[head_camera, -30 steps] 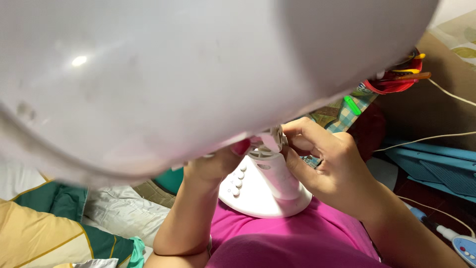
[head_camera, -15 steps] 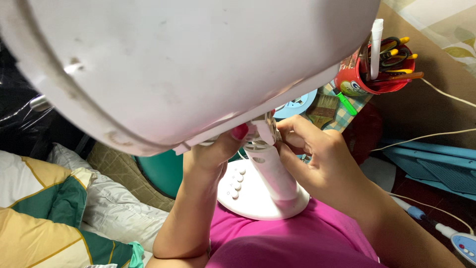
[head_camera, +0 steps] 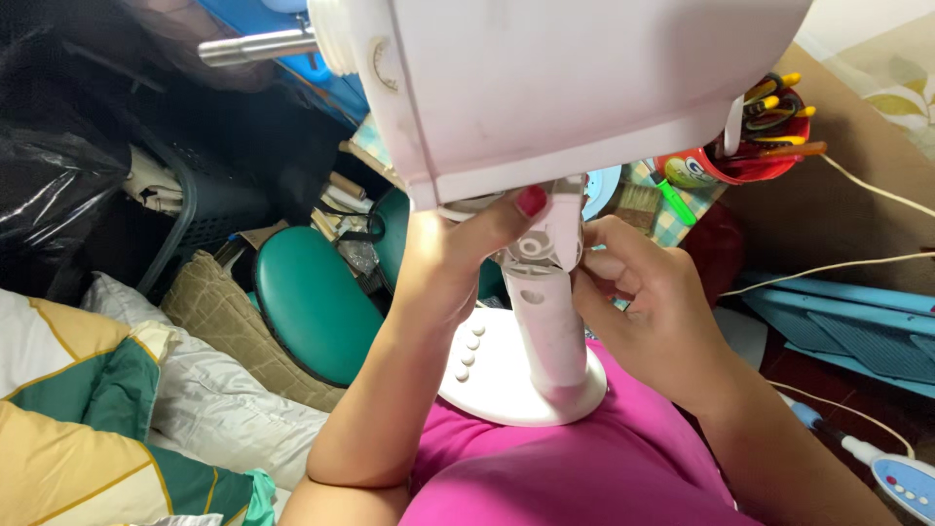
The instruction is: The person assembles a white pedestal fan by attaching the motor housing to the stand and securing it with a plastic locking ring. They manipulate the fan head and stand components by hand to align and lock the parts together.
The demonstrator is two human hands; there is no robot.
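One white fan (head_camera: 545, 321), two hands (head_camera: 458, 253) gripping its neck.

Pretty even indoor light, soft shadows, no real glare. The white fan housing (head_camera: 584, 78) up close looks slightly soft, maybe out of focus. Left corner with the black bag (head_camera: 58, 166) goes dim.

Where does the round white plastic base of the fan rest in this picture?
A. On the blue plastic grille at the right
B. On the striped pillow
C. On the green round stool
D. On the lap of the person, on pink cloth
D: the round white plastic base sits directly on the pink cloth of the lap, apart from the green round stool.
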